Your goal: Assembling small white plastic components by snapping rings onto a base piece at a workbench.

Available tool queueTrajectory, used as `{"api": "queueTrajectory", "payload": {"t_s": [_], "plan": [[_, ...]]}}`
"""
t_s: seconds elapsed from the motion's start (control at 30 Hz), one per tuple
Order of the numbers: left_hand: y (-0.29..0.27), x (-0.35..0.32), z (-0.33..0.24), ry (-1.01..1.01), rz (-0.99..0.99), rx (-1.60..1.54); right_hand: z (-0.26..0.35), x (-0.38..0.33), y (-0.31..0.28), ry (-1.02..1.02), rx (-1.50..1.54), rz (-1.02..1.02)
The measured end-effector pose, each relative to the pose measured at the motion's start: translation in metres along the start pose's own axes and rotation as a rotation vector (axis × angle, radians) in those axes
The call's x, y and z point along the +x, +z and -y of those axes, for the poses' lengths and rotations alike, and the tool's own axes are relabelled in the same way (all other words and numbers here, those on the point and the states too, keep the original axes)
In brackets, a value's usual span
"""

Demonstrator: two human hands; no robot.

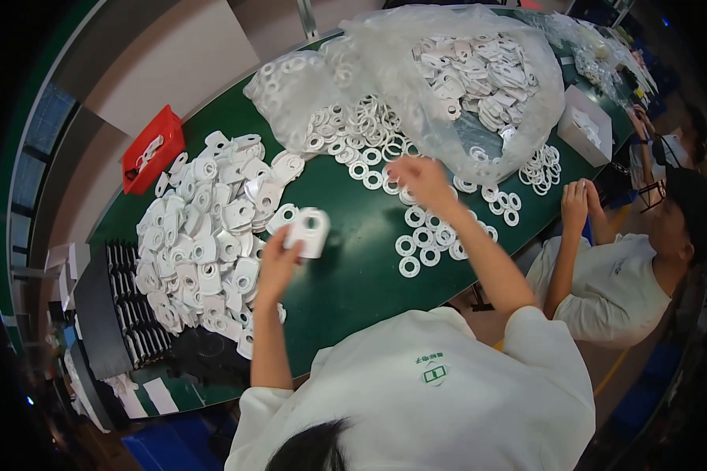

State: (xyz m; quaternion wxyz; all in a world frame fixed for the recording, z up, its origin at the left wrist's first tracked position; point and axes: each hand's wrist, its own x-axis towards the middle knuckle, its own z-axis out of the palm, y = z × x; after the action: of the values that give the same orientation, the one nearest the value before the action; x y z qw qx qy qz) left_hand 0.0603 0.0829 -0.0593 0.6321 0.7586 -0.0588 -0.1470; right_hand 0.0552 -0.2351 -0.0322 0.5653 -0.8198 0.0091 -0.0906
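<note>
Green table (353,271); left hand (276,265) holds white plate (312,244) lengthwise, hole end away

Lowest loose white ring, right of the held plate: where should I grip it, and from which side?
I'd pinch the white ring by its outer rim, coming from the picture's lower left: it lies flat, green table borders it there, and neighbouring rings sit above and to the right.

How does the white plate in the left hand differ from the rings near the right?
The plate is held in the left hand; the rings lie on the green table. The plate has straight sides; the rings are round. The plate looks larger than any single ring. Both are white with round holes.
</note>
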Motion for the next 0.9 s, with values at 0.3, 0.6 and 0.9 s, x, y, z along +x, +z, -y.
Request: {"api": "queueTrajectory", "payload": {"t_s": [0.3,0.6,0.9], "plan": [[-0.184,0.03,0.039,0.178,-0.895,-0.489,-0.157,0.135,-0.139,0.132,-0.702,-0.478],[0.018,0.019,0.002,0.144,-0.411,0.377,-0.189,0.122,-0.119,0.014,-1.116,-0.362],[0.168,-0.021,0.035,0.482,0.185,0.525,-0.07,0.079,-0.136,0.107,-0.582,-0.687]]}}
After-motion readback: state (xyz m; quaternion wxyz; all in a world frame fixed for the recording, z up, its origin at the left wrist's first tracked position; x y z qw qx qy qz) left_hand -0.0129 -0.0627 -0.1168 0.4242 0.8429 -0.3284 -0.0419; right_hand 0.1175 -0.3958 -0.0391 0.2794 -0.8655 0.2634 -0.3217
